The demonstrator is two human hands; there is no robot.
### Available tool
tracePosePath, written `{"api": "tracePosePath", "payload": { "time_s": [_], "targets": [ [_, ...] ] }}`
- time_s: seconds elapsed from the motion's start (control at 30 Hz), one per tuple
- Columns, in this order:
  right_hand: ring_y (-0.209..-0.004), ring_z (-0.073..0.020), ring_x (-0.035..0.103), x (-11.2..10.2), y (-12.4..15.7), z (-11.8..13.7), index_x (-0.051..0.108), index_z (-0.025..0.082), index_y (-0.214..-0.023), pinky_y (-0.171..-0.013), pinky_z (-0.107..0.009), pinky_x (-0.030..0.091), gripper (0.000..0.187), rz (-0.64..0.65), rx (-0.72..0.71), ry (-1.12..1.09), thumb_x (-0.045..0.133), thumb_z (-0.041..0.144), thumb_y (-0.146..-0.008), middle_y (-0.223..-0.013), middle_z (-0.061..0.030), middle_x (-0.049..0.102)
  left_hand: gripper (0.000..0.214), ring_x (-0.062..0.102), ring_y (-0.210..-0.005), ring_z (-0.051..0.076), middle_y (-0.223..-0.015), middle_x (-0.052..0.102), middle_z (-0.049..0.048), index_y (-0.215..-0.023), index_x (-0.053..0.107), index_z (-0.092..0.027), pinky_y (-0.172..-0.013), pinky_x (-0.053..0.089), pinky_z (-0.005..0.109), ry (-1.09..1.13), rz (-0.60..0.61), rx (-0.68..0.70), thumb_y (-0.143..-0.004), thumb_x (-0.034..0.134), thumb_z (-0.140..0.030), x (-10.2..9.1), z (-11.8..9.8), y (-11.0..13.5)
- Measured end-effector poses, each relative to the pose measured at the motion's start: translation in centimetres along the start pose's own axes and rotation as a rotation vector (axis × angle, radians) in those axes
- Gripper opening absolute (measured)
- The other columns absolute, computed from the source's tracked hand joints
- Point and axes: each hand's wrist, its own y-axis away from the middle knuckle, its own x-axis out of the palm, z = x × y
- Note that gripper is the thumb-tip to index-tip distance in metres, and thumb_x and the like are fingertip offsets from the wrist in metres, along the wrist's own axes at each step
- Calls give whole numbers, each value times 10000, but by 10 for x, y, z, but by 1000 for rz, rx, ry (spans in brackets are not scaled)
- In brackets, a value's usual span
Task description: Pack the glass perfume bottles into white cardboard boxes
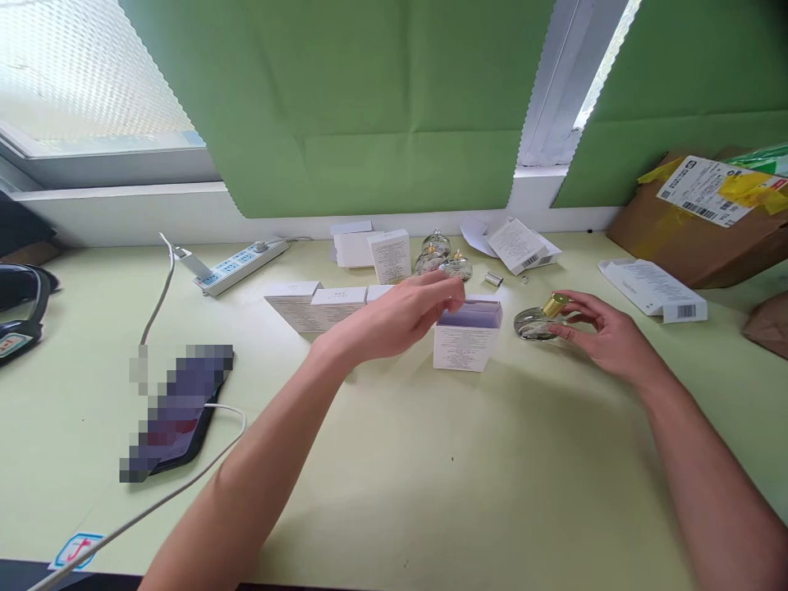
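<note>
My right hand (594, 328) grips a round, clear glass perfume bottle (533, 325) by its gold cap (555, 305) and side, the bottle tilted over the table. My left hand (424, 304) is closed, fingers curled down, at the upper left of an open-topped white carton (466, 348) with a lilac inside. Whatever its fingertips may pinch is hidden. Beneath and behind my left wrist stand closed white cartons (338, 297) in a row. Just beyond my left hand are several glass bottles (456, 264) without large caps.
A silver cap (493, 279) lies behind the open carton. Flattened cartons (656, 289) and a brown shipping box (702, 222) are at the right. A power strip (241, 267), a blurred phone (181, 410) and a white cable (153, 509) occupy the left.
</note>
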Motion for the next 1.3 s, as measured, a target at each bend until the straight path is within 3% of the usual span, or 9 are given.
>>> {"api": "tracePosePath", "payload": {
  "time_s": [0.2, 0.37, 0.43, 0.53, 0.67, 0.9, 1.0, 1.17, 1.3],
  "targets": [
    [-631, -196, 594, 2, 4, 12, 672, 380, -1194, -631, -377, 515, 596, -102, -20, -19, 891, 346, -641, -1001, -65, 753, 379, 594, -1038, 205, -1189, 616, 86, -1198, 587, -209, -801, 447, 314, -31, 14, -11, -983, 298, -89, 1, -2, -2],
    [-840, -248, 679, -2, -2, 45, 693, 349, -1143, -699, -393, 556, 691, -266, -105, -342, 941, 194, -517, -953, -59, 733, 425, 589, -1092, 205, -1287, 584, 89, -1314, 546, -213, -849, 454, 311, -30, -18, -47, -984, 301, -104, 0, -3, 0],
    [-905, -254, 675, -3, -9, 73, 696, 334, -1146, -643, -373, 570, 721, -221, -241, -441, 937, 137, -496, -966, -61, 722, 424, 596, -1077, 203, -1297, 578, 86, -1316, 547, -214, -841, 454, 308, -38, -31, -65, -984, 303, -114, 0, -2, 1],
    [-901, -232, 666, -2, -19, 120, 646, 325, -1251, -530, -318, 564, 744, 8, -398, -423, 900, 119, -583, -971, -46, 692, 418, 606, -1019, 202, -1269, 580, 81, -1323, 541, -218, -817, 453, 314, -66, -46, -80, -986, 308, -132, -1, -1, 2],
    [-907, -178, 659, 6, -28, 161, 631, 317, -1282, -627, -297, 608, 601, 217, -511, -362, 837, 195, -731, -992, -16, 686, 356, 607, -975, 205, -1217, 578, 85, -1236, 571, -207, -764, 446, 310, -87, -44, -103, -976, 339, -136, -1, -2, 1],
    [-1032, -217, 628, 24, -29, 159, 599, 325, -1315, -628, -265, 599, 571, 276, -490, -234, 808, 351, -784, -1100, -44, 673, 149, 579, -851, 183, -1005, 570, 63, -968, 547, -196, -656, 430, 287, -42, -31, -166, -966, 400, -172, -3, -1, 1],
    [-1062, -221, 623, 25, -27, 161, 580, 325, -1337, -653, -269, 594, 568, 302, -484, -193, 779, 396, -810, -1131, -48, 662, 101, 571, -835, 177, -1001, 579, 59, -977, 545, -203, -651, 434, 282, -12, -7, -167, -963, 445, -214, -4, 2, 2],
    [-1106, -256, 638, 22, -23, 166, 620, 361, -1314, -802, -373, 577, 474, 272, -533, 90, 703, 469, -860, -1199, -25, 691, 125, 586, -920, 187, -1062, 625, 51, -1048, 565, -212, -697, 441, 277, 35, -19, -165, -939, 507, -223, -3, 2, 1],
    [-1041, -253, 664, 24, -20, 167, 619, 369, -1314, -809, -405, 578, 427, 307, -630, 126, 666, 393, -890, -1196, -7, 705, 138, 591, -912, 192, -1049, 646, 51, -1013, 585, -206, -697, 451, 289, 31, -59, -194, -910, 500, -173, 1, 0, -2]
  ]
}}
